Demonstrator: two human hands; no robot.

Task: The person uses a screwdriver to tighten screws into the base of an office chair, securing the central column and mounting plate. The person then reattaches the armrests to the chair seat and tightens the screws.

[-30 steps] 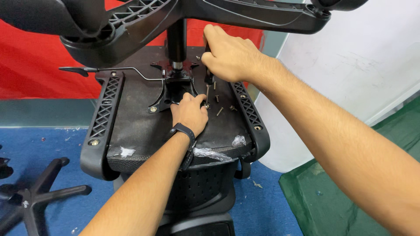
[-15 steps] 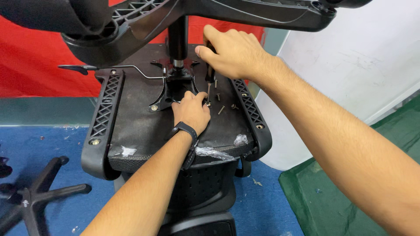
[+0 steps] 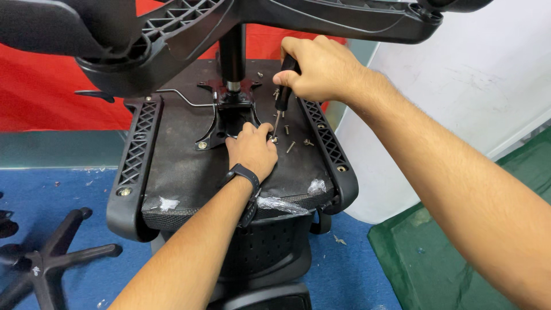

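Not much has shifted: left hand point(image 3: 252, 150) still pinches a screw point(image 3: 274, 139) on the upturned seat underside point(image 3: 183, 166), right hand point(image 3: 318, 69) stays wrapped round the screwdriver point(image 3: 279, 103). If the tip slips, it'd probably jab those fingers point(image 3: 265, 131).

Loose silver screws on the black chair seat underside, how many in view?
About 4 loose silver screws: one right of the screwdriver tip, one further right, one above them, one near the black gas-lift column. The hands may hide others.
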